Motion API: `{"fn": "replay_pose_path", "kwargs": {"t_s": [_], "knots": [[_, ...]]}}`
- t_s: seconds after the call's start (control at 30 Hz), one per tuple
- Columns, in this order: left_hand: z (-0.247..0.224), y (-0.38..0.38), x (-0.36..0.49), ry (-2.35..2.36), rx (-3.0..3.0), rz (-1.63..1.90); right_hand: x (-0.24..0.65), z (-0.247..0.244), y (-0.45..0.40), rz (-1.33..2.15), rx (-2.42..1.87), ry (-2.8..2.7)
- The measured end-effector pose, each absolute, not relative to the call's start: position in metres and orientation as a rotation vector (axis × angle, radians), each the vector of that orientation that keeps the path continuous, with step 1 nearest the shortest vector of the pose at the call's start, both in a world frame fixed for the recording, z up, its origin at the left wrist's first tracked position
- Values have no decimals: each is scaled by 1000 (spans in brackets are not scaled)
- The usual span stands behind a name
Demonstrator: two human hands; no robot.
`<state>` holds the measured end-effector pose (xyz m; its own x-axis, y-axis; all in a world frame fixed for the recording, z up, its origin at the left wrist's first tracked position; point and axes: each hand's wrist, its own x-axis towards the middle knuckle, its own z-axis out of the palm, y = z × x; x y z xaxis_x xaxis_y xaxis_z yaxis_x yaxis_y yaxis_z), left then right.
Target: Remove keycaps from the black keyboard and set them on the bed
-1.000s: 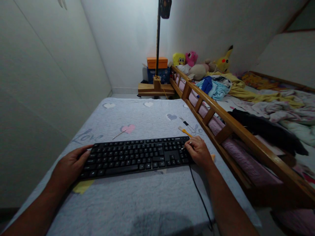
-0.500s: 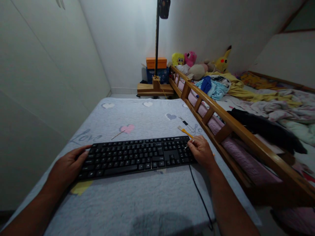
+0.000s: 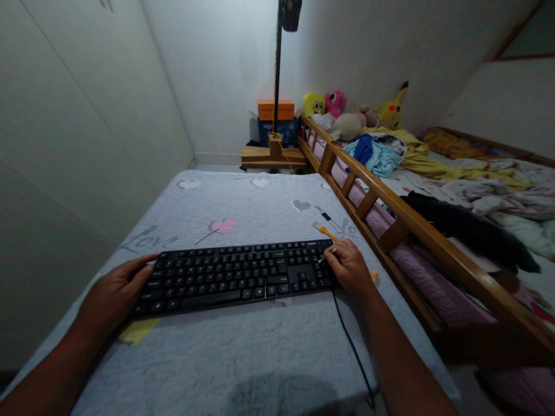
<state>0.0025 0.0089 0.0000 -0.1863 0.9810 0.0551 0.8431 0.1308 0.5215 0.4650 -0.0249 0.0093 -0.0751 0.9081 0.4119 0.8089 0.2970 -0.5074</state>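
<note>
A black keyboard [image 3: 234, 287] lies across the light blue cloth, keys up. My left hand [image 3: 110, 292] grips its left end, thumb near the edge keys and fingers along the far side. Over the number pad at the right end, my right hand [image 3: 350, 267] pinches a cotton swab [image 3: 321, 260], whose white tip is close to the keys; I cannot tell if it touches them. A second cotton swab [image 3: 206, 236] rests on the cloth beyond the keyboard. Behind my right hand lies a small yellow-handled brush [image 3: 325, 231], with a wire tool with a black middle [image 3: 326, 216] farther back.
The patterned cloth [image 3: 243, 358] covers the table. A black cable [image 3: 353, 341] runs from the keyboard to the near edge. Along the right stands a wooden bed rail [image 3: 390, 202], with bedding and plush toys behind it. A pole on a wooden base [image 3: 273, 156] stands beyond the table.
My right hand has moved a little left with the swab over the number pad. The keyboard and my left hand appear slightly farther left.
</note>
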Motion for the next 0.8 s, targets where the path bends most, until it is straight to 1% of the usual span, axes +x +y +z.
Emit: {"fn": "replay_pose_path", "kwargs": {"t_s": [0.8], "knots": [[-4,9,-3,2106,1739,623,469,6,-20,131,-1551,-1800]]}}
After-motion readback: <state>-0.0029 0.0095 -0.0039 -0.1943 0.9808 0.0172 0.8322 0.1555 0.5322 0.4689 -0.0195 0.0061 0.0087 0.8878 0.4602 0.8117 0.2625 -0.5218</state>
